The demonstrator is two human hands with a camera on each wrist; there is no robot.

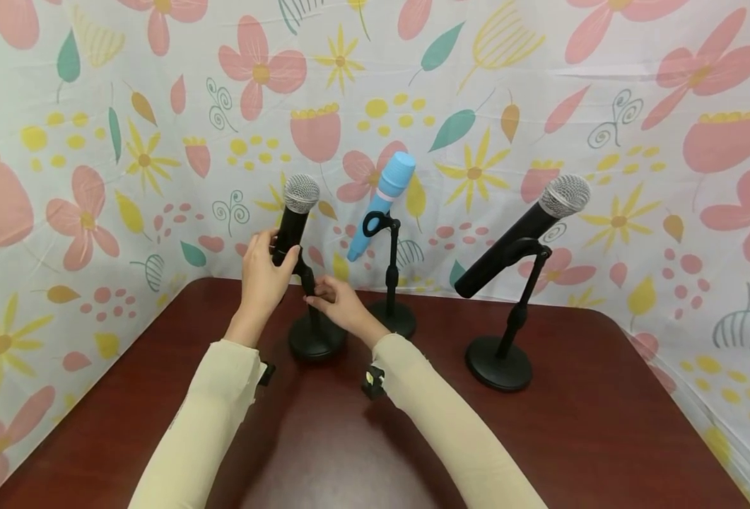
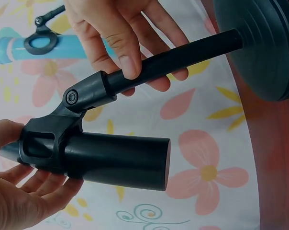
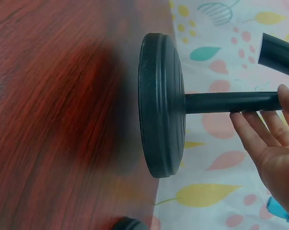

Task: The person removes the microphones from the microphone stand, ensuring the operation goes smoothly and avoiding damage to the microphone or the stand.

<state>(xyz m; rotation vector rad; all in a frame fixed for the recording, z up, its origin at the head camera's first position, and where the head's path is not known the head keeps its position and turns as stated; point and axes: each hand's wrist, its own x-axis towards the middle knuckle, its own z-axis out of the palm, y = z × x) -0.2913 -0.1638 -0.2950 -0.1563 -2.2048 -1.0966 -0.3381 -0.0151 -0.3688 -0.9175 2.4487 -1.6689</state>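
Note:
My left hand [image 1: 263, 279] holds a black microphone [image 1: 301, 194] with a silver mesh head, around where it sits in its clip. In the left wrist view, the thumb and fingers lie on either side of the clip [image 2: 61, 120], and the handle's flat end sticks out beyond them. The clip joins a black stand [image 1: 314, 343] by a hinged joint. Just below that joint my right hand [image 1: 348, 307] pinches the stand's pole [image 2: 197, 55] between thumb and fingers. The round base [image 3: 159, 105] appears edge-on in the right wrist view. The microphone tilts slightly, head up.
Behind my right hand, a blue microphone [image 1: 395, 177] leans in a second stand [image 1: 391, 276]. To the right, another black microphone [image 1: 508, 244] rests tilted in a third stand [image 1: 498, 364]. A flowered cloth [image 1: 604, 85] hangs behind the dark red wooden table [image 1: 591, 438].

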